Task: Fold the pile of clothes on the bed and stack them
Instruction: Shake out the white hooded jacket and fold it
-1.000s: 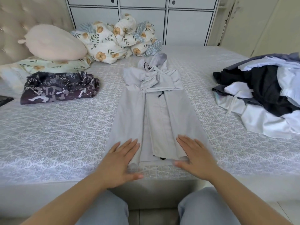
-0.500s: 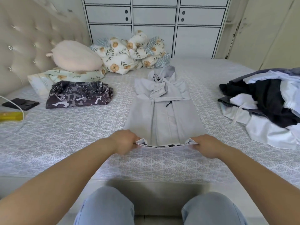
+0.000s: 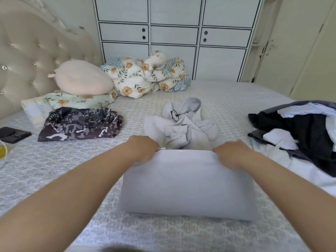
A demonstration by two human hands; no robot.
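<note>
Now, both hands, left (image 3: pixel 143 150) and right (image 3: pixel 231 154), gripping smooth pale-grey hoodie (image 3: pixel 187 180), doubled soft rectangle, patterned bedspread (image 3: pixel 54 171).

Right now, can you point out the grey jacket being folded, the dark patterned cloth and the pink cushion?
grey jacket (image 3: pixel 187 180): head view, middle of the folded-over lower half.
dark patterned cloth (image 3: pixel 80 124): head view, centre of the bundle.
pink cushion (image 3: pixel 81 78): head view, middle of its rounded top.

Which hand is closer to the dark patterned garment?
Left. The left hand grips the grey hoodie just right of the dark patterned garment; the right hand is farther right.
</note>
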